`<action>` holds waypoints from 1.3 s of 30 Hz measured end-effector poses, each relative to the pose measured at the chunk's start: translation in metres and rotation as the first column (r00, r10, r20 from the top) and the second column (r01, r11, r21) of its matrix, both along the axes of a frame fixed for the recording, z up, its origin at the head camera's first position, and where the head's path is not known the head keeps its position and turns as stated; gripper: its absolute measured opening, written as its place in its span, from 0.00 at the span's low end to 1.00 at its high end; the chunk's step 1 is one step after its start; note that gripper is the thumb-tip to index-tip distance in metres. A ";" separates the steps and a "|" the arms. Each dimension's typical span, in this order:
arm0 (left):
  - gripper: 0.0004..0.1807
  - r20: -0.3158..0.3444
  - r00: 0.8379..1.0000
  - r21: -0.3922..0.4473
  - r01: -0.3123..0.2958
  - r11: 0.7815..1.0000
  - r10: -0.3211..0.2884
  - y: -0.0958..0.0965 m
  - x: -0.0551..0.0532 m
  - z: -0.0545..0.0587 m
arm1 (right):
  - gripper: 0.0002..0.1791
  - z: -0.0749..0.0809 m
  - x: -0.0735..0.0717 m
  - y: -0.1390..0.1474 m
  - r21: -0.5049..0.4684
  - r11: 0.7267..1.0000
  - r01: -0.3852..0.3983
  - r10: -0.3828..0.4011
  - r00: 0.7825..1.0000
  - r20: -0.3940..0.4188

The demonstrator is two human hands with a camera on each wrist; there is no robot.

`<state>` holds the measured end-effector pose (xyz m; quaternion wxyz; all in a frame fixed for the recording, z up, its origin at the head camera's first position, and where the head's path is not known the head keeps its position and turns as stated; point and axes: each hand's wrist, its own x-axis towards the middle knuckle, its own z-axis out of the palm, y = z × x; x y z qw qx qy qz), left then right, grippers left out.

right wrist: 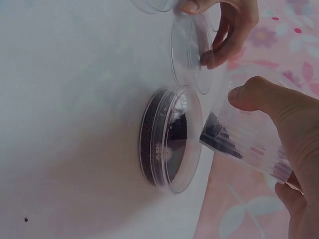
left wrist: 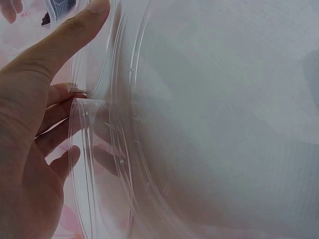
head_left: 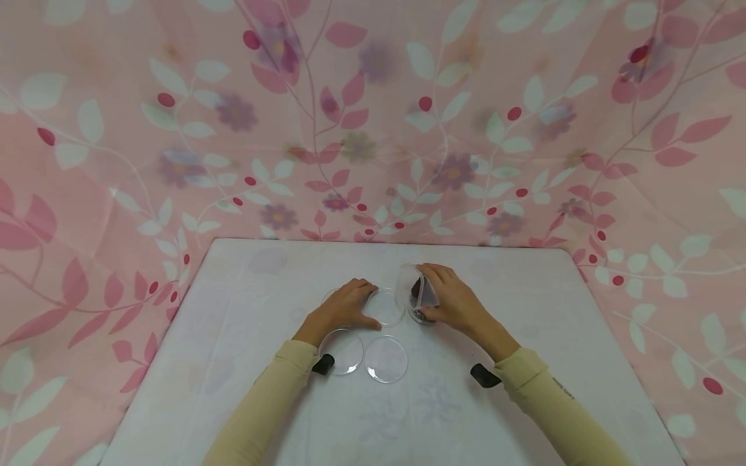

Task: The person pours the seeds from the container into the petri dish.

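Observation:
My right hand (head_left: 451, 298) holds a clear plastic cup (right wrist: 259, 129), tilted, with dark grains (right wrist: 219, 138) gathered at its lower end. The cup's mouth is close over a clear round petri dish (right wrist: 162, 144) with dark grains in it; more than one rim shows there, like stacked dishes. Beside it, my left hand (head_left: 344, 305) holds another clear petri dish (right wrist: 192, 57), thumb and fingers around its rim. No grains show in that dish. In the left wrist view, the left hand (left wrist: 30, 109) is beside clear dish rims (left wrist: 132, 99).
Two more clear petri dishes, one on the left (head_left: 342, 351) and one on the right (head_left: 386, 359), lie nearer me on the white-covered table (head_left: 245, 323). Another dish is partly hidden behind my left hand. A tiny dark grain (right wrist: 26, 219) lies on the cloth. Floral curtains surround the table.

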<state>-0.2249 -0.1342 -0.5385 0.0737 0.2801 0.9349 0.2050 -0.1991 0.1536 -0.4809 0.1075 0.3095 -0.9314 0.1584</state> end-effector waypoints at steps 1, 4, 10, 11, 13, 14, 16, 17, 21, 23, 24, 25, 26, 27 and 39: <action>0.50 -0.001 1.000 0.001 0.001 1.000 -0.001 0.000 0.000 0.000 | 0.50 0.000 0.000 -0.001 0.012 1.000 -0.001 0.001 1.000 -0.006; 0.50 -0.004 1.000 0.003 0.005 1.000 -0.005 0.000 -0.001 0.000 | 0.50 0.000 0.000 -0.004 0.040 0.999 -0.004 0.005 1.000 -0.023; 0.50 0.005 1.000 -0.013 -0.009 1.000 0.009 -0.004 0.001 -0.003 | 0.50 0.000 0.001 -0.013 0.081 0.996 -0.028 0.031 0.999 -0.040; 0.51 0.009 1.000 -0.016 -0.012 1.000 0.012 -0.005 0.002 -0.003 | 0.50 0.001 0.001 -0.014 0.089 0.995 -0.036 0.040 0.998 -0.045; 0.51 0.007 1.000 -0.019 -0.014 1.000 0.014 -0.006 0.003 -0.005 | 0.50 0.001 0.001 -0.017 0.107 0.993 -0.047 0.053 0.997 -0.056; 0.51 0.004 1.000 -0.017 -0.013 1.000 0.013 -0.006 0.004 -0.005 | 0.50 0.002 0.001 -0.017 0.112 0.992 -0.050 0.057 0.996 -0.062; 0.50 -0.004 1.000 -0.006 -0.004 1.000 0.004 -0.005 0.003 -0.006 | 0.49 0.003 0.001 -0.017 0.123 0.991 -0.047 0.057 0.996 -0.075; 0.51 -0.008 1.000 -0.001 0.002 1.000 -0.002 -0.004 0.002 -0.006 | 0.49 0.004 0.001 -0.017 0.128 0.991 -0.046 0.057 0.995 -0.080; 0.50 -0.018 1.000 0.012 0.011 1.000 -0.011 -0.002 0.000 -0.006 | 0.50 0.006 0.000 -0.016 0.147 0.988 -0.053 0.068 0.992 -0.104; 0.50 -0.021 1.000 0.014 0.010 1.000 -0.010 -0.001 -0.001 -0.004 | 0.51 0.007 0.000 -0.016 0.160 0.986 -0.055 0.074 0.991 -0.116; 0.50 -0.021 1.000 0.013 0.010 1.000 -0.009 -0.001 -0.001 -0.004 | 0.51 0.007 0.000 -0.016 0.166 0.985 -0.056 0.076 0.990 -0.118; 0.50 -0.020 1.000 0.014 0.008 1.000 -0.008 -0.001 -0.001 -0.003 | 0.51 0.007 -0.001 -0.017 0.170 0.984 -0.058 0.079 0.990 -0.121; 0.50 -0.018 1.000 0.015 0.007 1.000 -0.006 -0.001 -0.001 -0.003 | 0.52 0.008 -0.001 -0.017 0.173 0.983 -0.060 0.081 0.989 -0.122; 0.51 -0.016 1.000 0.012 0.006 1.000 -0.006 -0.001 -0.001 -0.002 | 0.52 0.008 -0.001 -0.017 0.176 0.982 -0.060 0.082 0.989 -0.123; 0.50 -0.011 1.000 0.007 0.009 1.000 -0.009 -0.001 -0.001 -0.001 | 0.54 0.010 0.000 -0.021 0.215 0.974 -0.072 0.111 0.978 -0.174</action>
